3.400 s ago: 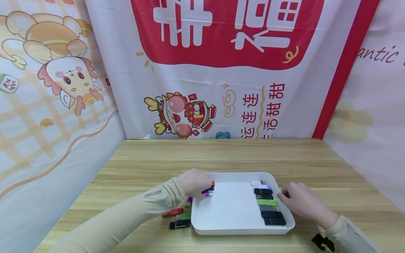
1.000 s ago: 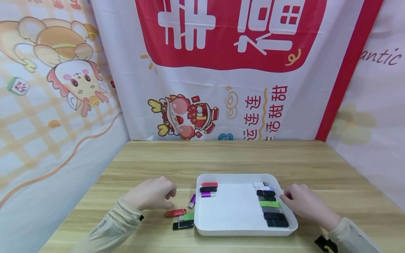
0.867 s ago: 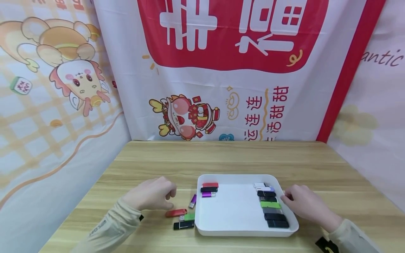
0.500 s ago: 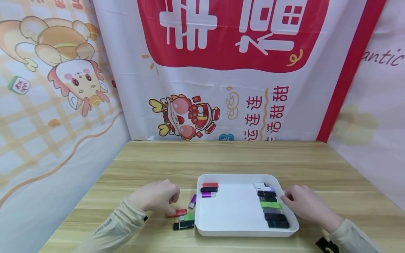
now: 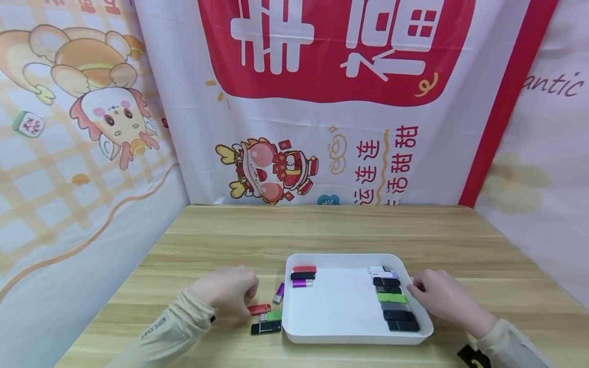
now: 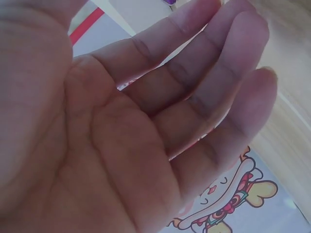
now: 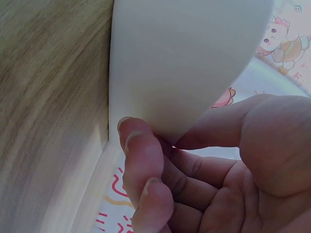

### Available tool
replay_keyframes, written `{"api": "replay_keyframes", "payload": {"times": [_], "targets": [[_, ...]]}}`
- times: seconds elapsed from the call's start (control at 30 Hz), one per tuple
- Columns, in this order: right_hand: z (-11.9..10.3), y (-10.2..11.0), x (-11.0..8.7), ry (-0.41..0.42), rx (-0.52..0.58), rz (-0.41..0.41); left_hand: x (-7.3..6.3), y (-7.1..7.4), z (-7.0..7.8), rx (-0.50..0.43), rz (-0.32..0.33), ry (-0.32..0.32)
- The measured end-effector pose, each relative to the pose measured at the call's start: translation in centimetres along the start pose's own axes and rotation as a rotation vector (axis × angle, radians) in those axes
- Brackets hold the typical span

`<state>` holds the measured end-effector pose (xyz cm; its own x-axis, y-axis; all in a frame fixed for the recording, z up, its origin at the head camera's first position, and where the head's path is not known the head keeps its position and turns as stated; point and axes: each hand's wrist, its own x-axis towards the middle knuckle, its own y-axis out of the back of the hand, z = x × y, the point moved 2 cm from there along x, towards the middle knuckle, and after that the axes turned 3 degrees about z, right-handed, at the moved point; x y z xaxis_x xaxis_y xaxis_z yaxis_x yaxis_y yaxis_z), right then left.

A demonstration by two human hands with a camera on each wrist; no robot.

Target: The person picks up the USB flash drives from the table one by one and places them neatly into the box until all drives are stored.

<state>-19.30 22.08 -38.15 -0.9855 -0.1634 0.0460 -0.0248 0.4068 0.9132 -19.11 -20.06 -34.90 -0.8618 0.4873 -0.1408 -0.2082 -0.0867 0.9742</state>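
At the left, my left hand reaches low over a red USB stick, covering its left end. Seen from the left wrist, the four fingers are loosely extended and apart, with nothing in the palm; the thumb's tip is out of view. A green USB stick, a black one and a purple one lie nearby on the table. My right hand pinches the right wall of a white tray, thumb over the rim and curled fingers against the outside.
Inside the tray's left side are a red USB stick, a black one and a purple one. A column of several more, including a bright green one, lines its right side. Printed cloths surround the wooden table.
My left hand has left the tray's left side, where a purple USB stick now lies uncovered, and come down to the red stick on the table. The right hand stays at the tray wall.
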Motion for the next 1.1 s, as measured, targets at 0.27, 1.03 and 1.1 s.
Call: {"api": "replay_keyframes", "payload": {"times": [0.27,1.03,1.1], "targets": [[-0.07,0.06,-0.03,-0.009,-0.002,-0.003,0.01,-0.55,0.07,0.003,-0.020,0.022],[-0.06,0.05,-0.08,0.000,-0.011,0.007,0.03,-0.77,0.13,0.004,-0.025,0.017],[-0.06,0.01,-0.08,-0.002,-0.006,0.006,0.06,-0.75,0.12,0.001,-0.026,0.004]]}}
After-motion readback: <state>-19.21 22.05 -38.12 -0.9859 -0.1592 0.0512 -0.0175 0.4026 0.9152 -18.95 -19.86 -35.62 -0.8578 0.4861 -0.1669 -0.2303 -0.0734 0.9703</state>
